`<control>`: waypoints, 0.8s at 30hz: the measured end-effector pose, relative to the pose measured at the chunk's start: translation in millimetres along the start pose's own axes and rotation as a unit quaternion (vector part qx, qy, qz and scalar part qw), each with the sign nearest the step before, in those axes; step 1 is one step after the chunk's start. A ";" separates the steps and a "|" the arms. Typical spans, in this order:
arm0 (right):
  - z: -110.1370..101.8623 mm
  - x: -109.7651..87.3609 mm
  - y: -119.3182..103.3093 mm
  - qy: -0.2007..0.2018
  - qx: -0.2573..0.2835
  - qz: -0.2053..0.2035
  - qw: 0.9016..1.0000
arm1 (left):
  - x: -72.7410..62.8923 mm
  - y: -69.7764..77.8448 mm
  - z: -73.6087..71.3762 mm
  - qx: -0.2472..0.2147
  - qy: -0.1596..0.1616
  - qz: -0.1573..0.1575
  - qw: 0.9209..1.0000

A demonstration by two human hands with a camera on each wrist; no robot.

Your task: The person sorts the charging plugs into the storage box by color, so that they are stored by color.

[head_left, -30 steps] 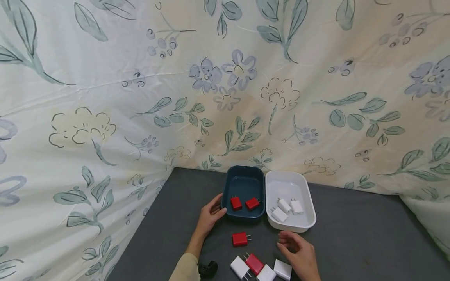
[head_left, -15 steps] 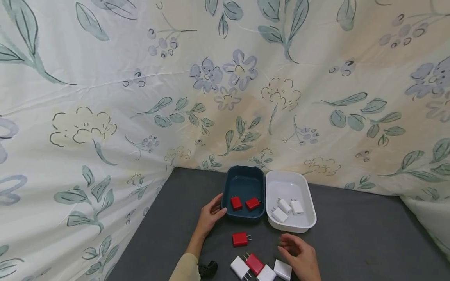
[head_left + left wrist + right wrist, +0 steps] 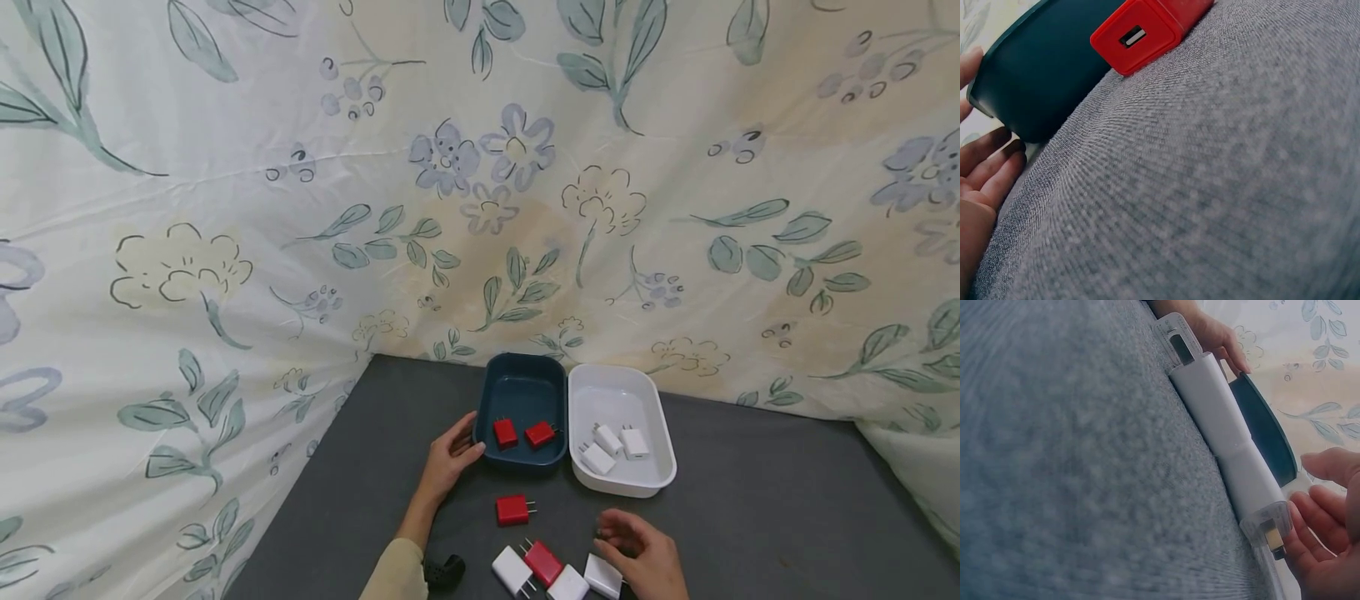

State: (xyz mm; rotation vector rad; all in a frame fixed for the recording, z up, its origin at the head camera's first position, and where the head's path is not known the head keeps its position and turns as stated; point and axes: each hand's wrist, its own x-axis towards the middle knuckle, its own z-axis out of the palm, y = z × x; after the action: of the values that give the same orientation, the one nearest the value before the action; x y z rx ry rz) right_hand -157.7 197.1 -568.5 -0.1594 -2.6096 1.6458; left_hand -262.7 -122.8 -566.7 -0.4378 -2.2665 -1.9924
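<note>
My left hand [image 3: 442, 462] rests at the left front corner of a dark blue tray [image 3: 522, 364]; in the left wrist view its thumb is at the rim, its fingers low beside the wall. Two red USB charger plugs [image 3: 540, 434] lie in that tray. My right hand [image 3: 643, 552], fingers loosely bent and holding nothing, is over the right edge of a white USB charger plug [image 3: 602, 575]. To its left are another white plug [image 3: 568, 585], a red plug [image 3: 543, 563] and a further white plug [image 3: 512, 571]. One red plug [image 3: 513, 510] lies apart, nearer the blue tray.
A white tray [image 3: 660, 429] stands right against the blue one and holds several white charger plugs [image 3: 597, 458]. Grey cloth [image 3: 757, 483] covers the table. Floral fabric [image 3: 480, 208] hangs behind and at the left. Something black [image 3: 445, 573] sits beside the left sleeve.
My right hand has moved slightly down, away from the white tray and closer to the rightmost white plug. The left hand stays at the blue tray.
</note>
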 end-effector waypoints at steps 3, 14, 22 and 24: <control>-1.0 -0.6 2.2 -0.024 0.000 0.015 1.000 | -0.5 0.3 -0.1 -0.004 -0.005 -0.001 1.000; -8.8 4.1 18.0 -0.159 0.023 0.001 0.987 | 0.4 0.9 -0.3 -0.006 -0.009 -0.002 1.000; -15.7 6.5 18.4 -0.213 0.016 -0.016 0.977 | 0.1 3.4 -0.8 -0.003 -0.014 -0.001 1.000; -17.0 6.8 18.7 -0.213 0.008 -0.014 0.977 | -0.2 3.6 -0.9 -0.002 -0.014 0.000 1.000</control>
State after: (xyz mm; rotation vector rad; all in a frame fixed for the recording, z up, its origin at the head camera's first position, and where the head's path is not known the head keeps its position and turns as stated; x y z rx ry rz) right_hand -161.7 221.1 -578.1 0.2607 -2.8728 1.8682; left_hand -261.6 -123.4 -563.2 -0.4679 -2.2790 -2.0035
